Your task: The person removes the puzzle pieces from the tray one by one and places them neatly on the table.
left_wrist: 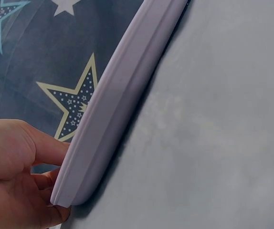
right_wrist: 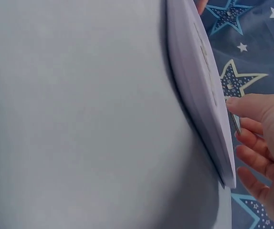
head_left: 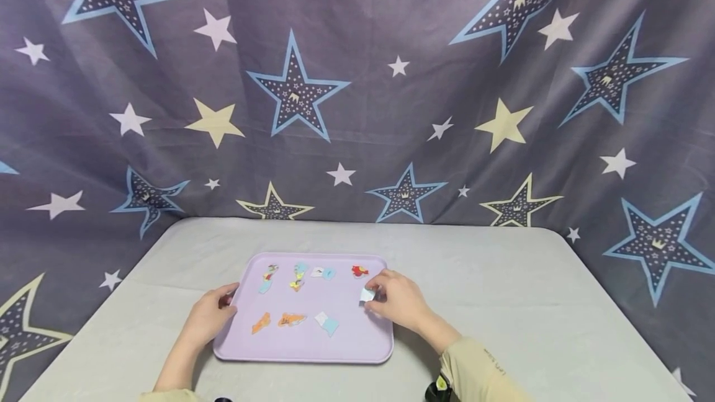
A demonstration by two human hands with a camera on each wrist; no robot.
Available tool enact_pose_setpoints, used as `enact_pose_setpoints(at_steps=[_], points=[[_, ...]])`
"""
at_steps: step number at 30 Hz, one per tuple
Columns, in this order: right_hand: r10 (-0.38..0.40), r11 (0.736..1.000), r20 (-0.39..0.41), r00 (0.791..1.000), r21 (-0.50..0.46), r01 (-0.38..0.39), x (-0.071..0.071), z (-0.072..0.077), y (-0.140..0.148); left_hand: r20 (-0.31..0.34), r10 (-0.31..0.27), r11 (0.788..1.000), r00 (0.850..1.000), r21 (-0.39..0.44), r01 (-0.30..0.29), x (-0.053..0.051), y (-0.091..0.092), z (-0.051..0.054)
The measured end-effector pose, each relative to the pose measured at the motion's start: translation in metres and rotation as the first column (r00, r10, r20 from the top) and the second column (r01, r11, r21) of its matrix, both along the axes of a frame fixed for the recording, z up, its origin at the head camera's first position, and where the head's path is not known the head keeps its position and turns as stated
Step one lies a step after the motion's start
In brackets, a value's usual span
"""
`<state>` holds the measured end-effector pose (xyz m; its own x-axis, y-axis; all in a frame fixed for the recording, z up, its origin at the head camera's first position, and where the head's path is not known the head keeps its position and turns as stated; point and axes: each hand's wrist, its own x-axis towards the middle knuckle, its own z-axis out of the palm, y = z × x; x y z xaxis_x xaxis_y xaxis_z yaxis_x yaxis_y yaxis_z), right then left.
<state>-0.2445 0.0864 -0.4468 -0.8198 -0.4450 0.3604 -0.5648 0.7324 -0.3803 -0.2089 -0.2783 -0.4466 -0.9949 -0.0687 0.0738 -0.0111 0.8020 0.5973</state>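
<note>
My left hand [head_left: 205,318] grips the left edge of the tray [head_left: 335,345]; my right hand [head_left: 403,299] pinches a pale piece [head_left: 367,295] at its right side, short of the red piece [head_left: 360,271]. Probably I'm positioning it; next calls for a light, steady touch.

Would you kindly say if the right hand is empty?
Not empty: the right hand pinches a flat, pale piece above the rectangular lilac tray.

Illegible lettering [head_left: 494,362] on right sleeve [head_left: 476,378]
</note>
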Motion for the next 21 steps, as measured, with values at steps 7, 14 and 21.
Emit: enact_pose_setpoints(at_steps=[7,14,21], points=[[-0.049,0.998,-0.002,0.999,-0.033,0.049,-0.008,0.003,0.014,0.010,0.002,1.000,1.000,0.013,-0.002,0.000,0.000,-0.001],[-0.076,0.996,0.011,0.997,-0.044,0.076,-0.016,0.001,0.027,0.020,0.004,1.000,1.000,0.022,-0.005,-0.002,-0.001,-0.003],[-0.080,0.987,0.041,0.996,-0.133,0.085,-0.026,-0.001,0.040,0.029,-0.004,0.999,1.000,0.046,0.002,-0.002,-0.005,-0.006]])
